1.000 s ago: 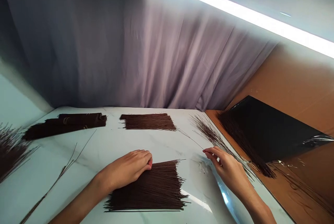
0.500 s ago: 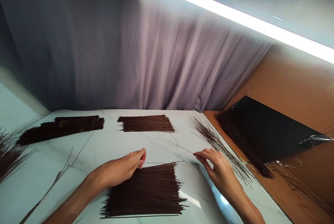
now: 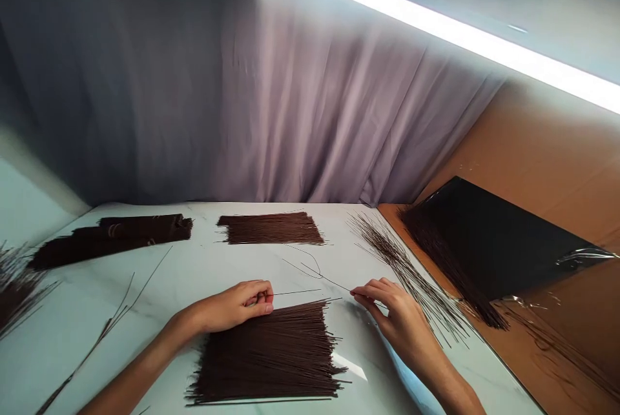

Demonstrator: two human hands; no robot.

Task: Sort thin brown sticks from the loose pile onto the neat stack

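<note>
My left hand (image 3: 249, 302) is closed in a pinch on a thin dark stick (image 3: 298, 292), which points right above the far edge of a wide layer of dark brown sticks (image 3: 271, 354). To the right of that layer, my right hand (image 3: 385, 302) pinches several thin sticks (image 3: 334, 282) between thumb and fingertips. They fan out toward the upper left, and one of them curves. A loose spread of similar sticks (image 3: 402, 260) lies just beyond my right hand.
Farther back lie a smaller stick layer (image 3: 271, 229) and tied dark bundles (image 3: 130, 234). Loose sticks (image 3: 104, 331) and a bristly pile (image 3: 19, 292) are at left. On brown cardboard at right, a black sheet (image 3: 504, 241) has sticks along its edge. A curtain (image 3: 310, 111) hangs behind.
My right hand has moved slightly left with its sticks. My left hand has turned and lifted a little, and the stick in it now stands out above the layer.
</note>
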